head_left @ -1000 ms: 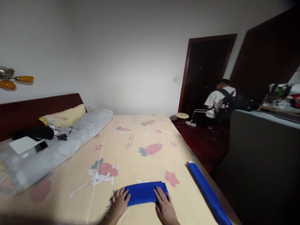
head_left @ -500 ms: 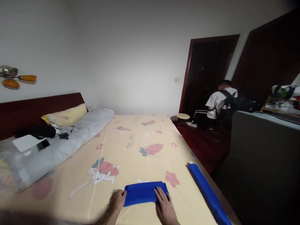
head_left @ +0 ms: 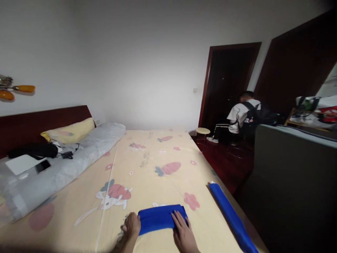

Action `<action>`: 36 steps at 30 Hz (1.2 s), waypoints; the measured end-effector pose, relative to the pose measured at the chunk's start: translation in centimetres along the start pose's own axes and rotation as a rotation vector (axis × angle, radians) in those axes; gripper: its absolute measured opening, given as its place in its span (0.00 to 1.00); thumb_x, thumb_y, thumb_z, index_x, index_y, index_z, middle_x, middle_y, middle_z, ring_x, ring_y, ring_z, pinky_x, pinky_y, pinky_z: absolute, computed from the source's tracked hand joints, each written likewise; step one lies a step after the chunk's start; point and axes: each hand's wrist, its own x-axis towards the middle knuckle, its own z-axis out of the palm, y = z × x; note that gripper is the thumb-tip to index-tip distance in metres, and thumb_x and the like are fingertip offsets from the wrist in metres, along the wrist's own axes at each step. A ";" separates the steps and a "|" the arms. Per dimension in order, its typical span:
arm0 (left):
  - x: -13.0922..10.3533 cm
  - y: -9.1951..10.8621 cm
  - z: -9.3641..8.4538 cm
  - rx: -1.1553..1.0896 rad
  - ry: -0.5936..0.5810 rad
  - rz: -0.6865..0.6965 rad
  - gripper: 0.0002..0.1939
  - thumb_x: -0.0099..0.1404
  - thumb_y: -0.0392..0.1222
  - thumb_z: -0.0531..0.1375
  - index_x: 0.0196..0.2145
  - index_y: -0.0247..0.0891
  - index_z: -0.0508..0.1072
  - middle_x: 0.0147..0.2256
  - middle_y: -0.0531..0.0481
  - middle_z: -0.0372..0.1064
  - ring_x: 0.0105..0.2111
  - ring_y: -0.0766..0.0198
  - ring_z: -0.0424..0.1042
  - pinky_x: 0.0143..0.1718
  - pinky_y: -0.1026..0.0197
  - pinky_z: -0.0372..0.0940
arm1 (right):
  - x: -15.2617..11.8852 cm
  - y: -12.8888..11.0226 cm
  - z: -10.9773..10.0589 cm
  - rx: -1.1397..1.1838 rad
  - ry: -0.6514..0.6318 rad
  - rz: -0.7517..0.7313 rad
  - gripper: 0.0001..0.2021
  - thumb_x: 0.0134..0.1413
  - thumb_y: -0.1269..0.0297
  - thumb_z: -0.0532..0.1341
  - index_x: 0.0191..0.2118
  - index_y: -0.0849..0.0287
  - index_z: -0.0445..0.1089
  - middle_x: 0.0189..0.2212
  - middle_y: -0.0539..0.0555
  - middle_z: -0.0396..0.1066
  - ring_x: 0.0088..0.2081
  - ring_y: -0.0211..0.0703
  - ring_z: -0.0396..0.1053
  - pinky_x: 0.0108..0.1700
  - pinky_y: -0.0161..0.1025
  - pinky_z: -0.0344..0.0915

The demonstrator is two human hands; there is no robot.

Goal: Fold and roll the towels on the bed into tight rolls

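Note:
A folded blue cloth [head_left: 156, 218] lies flat on the bed's cream sheet [head_left: 147, 182], which is printed with carrots and flowers. At the cloth's left end, my left hand [head_left: 132, 225] has its fingers closed on the edge. My right hand [head_left: 183, 229] rests on the right end of the cloth with its fingers stretched out and the palm down. Further right, near the bed's edge, lies a long rolled blue item [head_left: 231, 216].
A grey quilt roll [head_left: 86, 154] lies along the headboard with a white laptop [head_left: 25, 164], a phone [head_left: 43, 166] and black cables on it. A round stool [head_left: 202, 130], a seated person [head_left: 243, 114] and a dark panel [head_left: 295, 182] are at the right.
The whole view has shifted slightly, so most things sit a little further left. My left hand has curled more at the cloth's left edge. My right hand stays on the cloth.

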 end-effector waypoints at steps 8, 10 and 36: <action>-2.5 0.5 0.4 0.023 0.194 0.434 0.25 0.71 0.42 0.39 0.58 0.45 0.66 0.59 0.46 0.65 0.60 0.57 0.59 0.61 0.52 0.51 | 0.2 0.0 -0.2 -0.006 -0.033 -0.009 0.32 0.57 0.68 0.48 0.67 0.46 0.46 0.67 0.51 0.48 0.67 0.49 0.49 0.65 0.56 0.49; -3.5 0.2 1.1 0.009 0.127 0.719 0.26 0.70 0.46 0.43 0.65 0.49 0.54 0.65 0.52 0.56 0.64 0.59 0.54 0.64 0.54 0.48 | 0.3 0.2 -0.3 0.000 -0.040 -0.017 0.32 0.57 0.68 0.48 0.67 0.46 0.46 0.67 0.51 0.49 0.67 0.50 0.49 0.65 0.56 0.49; -1.2 1.7 1.8 0.040 0.107 0.408 0.31 0.60 0.32 0.48 0.62 0.41 0.62 0.64 0.48 0.58 0.65 0.56 0.52 0.64 0.49 0.46 | 5.3 -1.4 -1.6 -0.058 -0.048 0.129 0.32 0.50 0.74 0.48 0.63 0.55 0.58 0.63 0.58 0.60 0.64 0.53 0.54 0.62 0.56 0.49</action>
